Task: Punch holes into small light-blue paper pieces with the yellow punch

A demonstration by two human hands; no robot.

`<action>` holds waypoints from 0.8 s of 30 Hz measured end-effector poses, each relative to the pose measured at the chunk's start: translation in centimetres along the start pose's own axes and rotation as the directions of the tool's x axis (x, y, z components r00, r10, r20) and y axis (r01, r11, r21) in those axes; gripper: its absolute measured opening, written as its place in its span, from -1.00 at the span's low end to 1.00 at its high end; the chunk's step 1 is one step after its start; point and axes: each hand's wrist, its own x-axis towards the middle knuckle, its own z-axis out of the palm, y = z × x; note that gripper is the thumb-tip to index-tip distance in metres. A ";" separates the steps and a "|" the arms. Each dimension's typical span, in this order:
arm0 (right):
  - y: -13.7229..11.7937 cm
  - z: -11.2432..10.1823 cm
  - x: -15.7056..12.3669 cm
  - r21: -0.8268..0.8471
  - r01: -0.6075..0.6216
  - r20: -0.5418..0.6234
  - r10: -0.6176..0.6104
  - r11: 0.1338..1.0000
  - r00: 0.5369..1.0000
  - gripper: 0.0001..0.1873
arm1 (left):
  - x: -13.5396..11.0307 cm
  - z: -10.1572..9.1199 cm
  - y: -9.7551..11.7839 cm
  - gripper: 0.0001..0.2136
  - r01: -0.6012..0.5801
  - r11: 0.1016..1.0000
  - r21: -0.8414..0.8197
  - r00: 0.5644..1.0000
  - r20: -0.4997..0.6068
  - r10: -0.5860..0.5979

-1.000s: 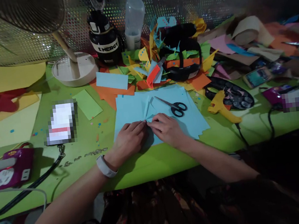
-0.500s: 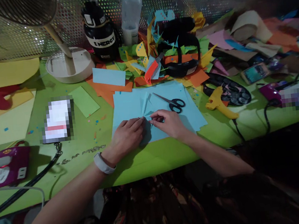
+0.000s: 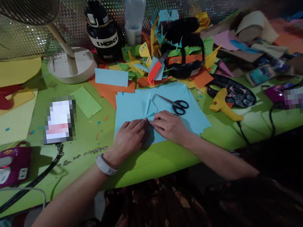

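Observation:
Light-blue paper sheets (image 3: 128,105) lie stacked on the green table. Over them, a folded piece of light-blue paper (image 3: 148,104) stands partly raised between my hands. My left hand (image 3: 130,136) has its fingers together, with the tips pinching the paper's near end. Close beside it, my right hand (image 3: 168,126) is curled, its thumb and fingertips pinching the same end from the right. The fingers hide that part of the fold. Black-handled scissors (image 3: 180,106) rest on the sheets just beyond my right hand, their blades pointing up and left.
To the right are a yellow glue gun (image 3: 226,107) and a black tray (image 3: 240,92). Paper scraps and folded shapes (image 3: 147,52) crowd the back, near a black bottle (image 3: 103,35) and a fan base (image 3: 80,65). A phone (image 3: 59,120) lies left, near a purple power socket (image 3: 10,168).
My right hand has moved slightly left, and its fingertips now meet my left fingertips at the folded paper. The far part of the fold has opened out a little to the right.

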 end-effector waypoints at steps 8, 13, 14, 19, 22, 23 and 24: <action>1.0 -0.4 0.0 0.077 0.029 0.096 -0.036 0.997 0.995 -0.75 | 0.3 -0.5 0.0 -0.69 -0.005 1.000 0.013 1.000 -0.003 0.005; 1.5 -0.7 0.3 0.135 0.023 0.134 -0.042 0.991 0.990 -0.76 | 0.3 -0.8 -0.1 -0.67 0.029 0.999 -0.044 0.999 0.039 -0.027; 1.6 -0.8 0.3 0.145 0.030 0.144 -0.051 0.989 0.988 -0.76 | 0.3 -0.9 -0.1 -0.66 0.029 0.998 -0.055 0.999 0.040 -0.027; 1.9 -1.3 0.4 0.185 0.057 0.164 -0.088 0.981 0.983 -0.75 | 0.4 -1.0 -0.2 -0.66 0.010 0.998 -0.062 0.999 0.038 -0.008; 2.2 -1.4 0.3 0.186 0.062 0.166 -0.093 0.981 0.982 -0.74 | 0.5 -1.3 -0.2 -0.66 0.014 0.998 -0.060 0.999 0.035 -0.012; 2.3 -1.5 0.3 0.194 0.058 0.168 -0.092 0.979 0.982 -0.73 | 0.6 -1.3 -0.2 -0.67 0.021 0.998 -0.056 0.999 0.039 -0.019; 2.4 -1.5 0.3 0.209 0.054 0.169 -0.091 0.976 0.981 -0.72 | 0.6 -1.4 -0.2 -0.68 0.029 0.998 -0.052 0.999 0.043 -0.027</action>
